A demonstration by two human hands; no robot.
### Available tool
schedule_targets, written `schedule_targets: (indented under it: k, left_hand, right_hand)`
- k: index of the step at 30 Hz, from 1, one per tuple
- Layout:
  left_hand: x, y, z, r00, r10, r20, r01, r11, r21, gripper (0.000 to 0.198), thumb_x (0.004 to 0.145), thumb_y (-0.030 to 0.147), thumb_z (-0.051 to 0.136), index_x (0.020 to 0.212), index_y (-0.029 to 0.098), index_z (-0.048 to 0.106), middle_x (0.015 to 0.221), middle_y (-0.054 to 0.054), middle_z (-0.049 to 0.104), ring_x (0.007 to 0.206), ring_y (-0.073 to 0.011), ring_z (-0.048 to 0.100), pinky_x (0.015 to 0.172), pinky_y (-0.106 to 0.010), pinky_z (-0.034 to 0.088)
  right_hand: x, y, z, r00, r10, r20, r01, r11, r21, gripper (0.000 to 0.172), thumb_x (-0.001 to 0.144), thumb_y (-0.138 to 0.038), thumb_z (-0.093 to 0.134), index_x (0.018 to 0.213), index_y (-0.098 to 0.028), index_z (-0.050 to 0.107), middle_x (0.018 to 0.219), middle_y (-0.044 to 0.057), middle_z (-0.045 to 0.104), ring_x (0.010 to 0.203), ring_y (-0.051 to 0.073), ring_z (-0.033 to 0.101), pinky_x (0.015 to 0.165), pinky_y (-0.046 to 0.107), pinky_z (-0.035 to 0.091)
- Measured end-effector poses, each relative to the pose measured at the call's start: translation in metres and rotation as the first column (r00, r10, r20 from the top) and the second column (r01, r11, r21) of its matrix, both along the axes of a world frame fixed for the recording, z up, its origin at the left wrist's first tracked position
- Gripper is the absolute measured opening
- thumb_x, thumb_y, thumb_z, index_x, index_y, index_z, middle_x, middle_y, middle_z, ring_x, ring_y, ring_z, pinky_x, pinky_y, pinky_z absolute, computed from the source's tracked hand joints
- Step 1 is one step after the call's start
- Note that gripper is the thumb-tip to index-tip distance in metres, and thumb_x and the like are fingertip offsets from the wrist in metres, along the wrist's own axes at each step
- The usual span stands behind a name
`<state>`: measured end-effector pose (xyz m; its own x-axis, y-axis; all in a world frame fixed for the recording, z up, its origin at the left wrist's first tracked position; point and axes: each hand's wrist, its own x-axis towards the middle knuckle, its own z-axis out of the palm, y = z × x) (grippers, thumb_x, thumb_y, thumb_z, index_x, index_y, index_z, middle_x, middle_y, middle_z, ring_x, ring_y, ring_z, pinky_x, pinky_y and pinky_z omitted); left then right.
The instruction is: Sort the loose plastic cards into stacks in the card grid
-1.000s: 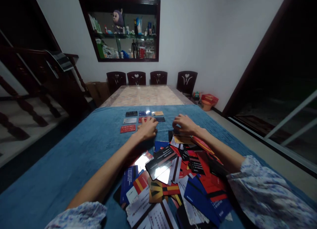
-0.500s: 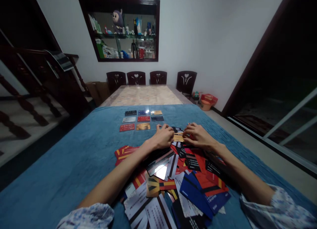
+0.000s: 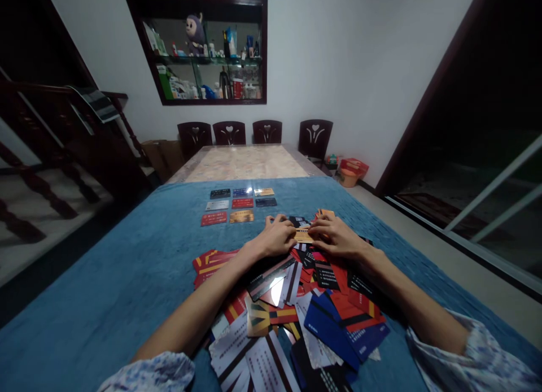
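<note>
Between my two hands lies a yellow card (image 3: 303,236) with a dark stripe, at the far end of a loose heap of cards (image 3: 326,324). My left hand (image 3: 277,234) has its curled fingers on the card's left edge. On the right edge, my right hand (image 3: 334,234) grips it with bent fingers; some fingertips are hidden. The heap under my forearms mixes red, black, blue, silver and gold cards, many face down. Beyond my left hand, cards lie in three rows, among them a gold card (image 3: 241,216) and a red card (image 3: 214,218) in the nearest row.
A blue cloth (image 3: 139,256) covers the near part of the long table (image 3: 249,161). Dark chairs (image 3: 315,136) stand at its far end, under a wall niche with glass shelves (image 3: 203,57). A wooden stair railing (image 3: 63,149) is at left; an orange bucket (image 3: 348,177) stands on the floor at right.
The camera view has shifted slightly. My right hand has moved a little nearer, uncovering orange and red cards behind it. Both hands stay at the yellow card; the rows look unchanged.
</note>
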<state>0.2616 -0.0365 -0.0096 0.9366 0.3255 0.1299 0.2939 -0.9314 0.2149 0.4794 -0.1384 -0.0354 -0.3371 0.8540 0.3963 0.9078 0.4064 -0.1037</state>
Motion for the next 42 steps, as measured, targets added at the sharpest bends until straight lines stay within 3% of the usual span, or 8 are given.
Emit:
schedule_targets:
  k: [6,16,22,29,42]
  left_hand:
    - [-0.001,0.002,0.0,1.0,-0.017,-0.011,0.017,0.999,0.034,0.016,0.091,0.024,0.055,0.09,0.017,0.069,0.109,-0.01,0.069,0.124,-0.0312,0.044,0.099,-0.053,0.034]
    - [-0.001,0.007,0.0,0.999,-0.017,0.043,0.011,0.993,0.12,0.025,0.094,0.02,0.05,0.1,0.021,0.074,0.105,-0.01,0.072,0.119,-0.0291,0.048,0.098,-0.049,0.034]
    - [-0.001,0.011,0.002,0.991,0.029,0.128,-0.03,1.0,0.009,0.024,0.087,0.015,0.056,0.095,0.022,0.077,0.095,-0.008,0.073,0.106,-0.0261,0.052,0.094,-0.045,0.04]
    - [0.001,0.018,-0.006,0.962,0.103,0.254,-0.068,0.987,-0.144,0.027,0.08,0.01,0.059,0.094,0.021,0.079,0.091,-0.005,0.075,0.097,-0.0215,0.058,0.091,-0.036,0.047]
    - [0.004,0.024,-0.012,0.929,0.181,0.324,-0.119,0.972,-0.203,0.031,0.077,0.006,0.062,0.097,0.021,0.08,0.089,-0.005,0.076,0.093,-0.0198,0.064,0.088,-0.031,0.054]
  right_hand:
    - [-0.003,0.002,-0.002,0.998,0.034,0.055,-0.038,0.996,0.078,0.026,0.096,-0.029,0.051,0.094,-0.021,0.075,0.091,0.011,0.072,0.098,0.024,0.056,0.088,0.042,0.046]
    - [-0.008,0.002,-0.006,0.998,-0.033,0.057,0.017,0.965,0.262,0.031,0.098,-0.028,0.046,0.089,-0.021,0.074,0.086,0.01,0.073,0.091,0.022,0.06,0.087,0.043,0.049]
    - [-0.002,0.002,-0.011,0.993,-0.112,-0.024,0.115,0.961,0.25,0.023,0.095,-0.027,0.051,0.101,-0.024,0.073,0.093,0.009,0.074,0.097,0.024,0.06,0.091,0.044,0.046]
    - [0.001,0.003,-0.014,0.986,-0.154,-0.065,0.165,0.954,0.249,0.021,0.093,-0.024,0.051,0.098,-0.021,0.072,0.088,0.009,0.074,0.098,0.026,0.06,0.088,0.043,0.044]
    - [0.005,0.002,-0.017,0.979,-0.18,-0.099,0.196,0.961,0.193,0.016,0.089,-0.025,0.055,0.094,-0.02,0.069,0.088,0.01,0.073,0.098,0.027,0.059,0.084,0.038,0.041]
